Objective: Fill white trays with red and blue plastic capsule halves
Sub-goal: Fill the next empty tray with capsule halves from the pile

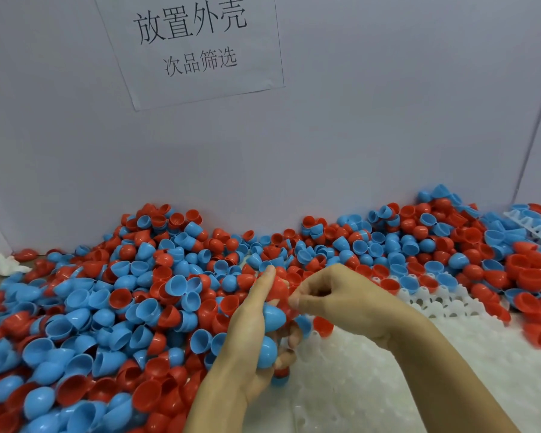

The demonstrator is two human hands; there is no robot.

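The scene is lit evenly and softly; few shadows are cast. Edges are bent by wide-angle distortion. Slight blur is seen throughout.

bench | capsule halves (113,307) heaped (red, blue) | white tray (372,385)

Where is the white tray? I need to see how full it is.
The white tray lies lower right in the head view, under both hands, bordered by the capsule pile on its left.
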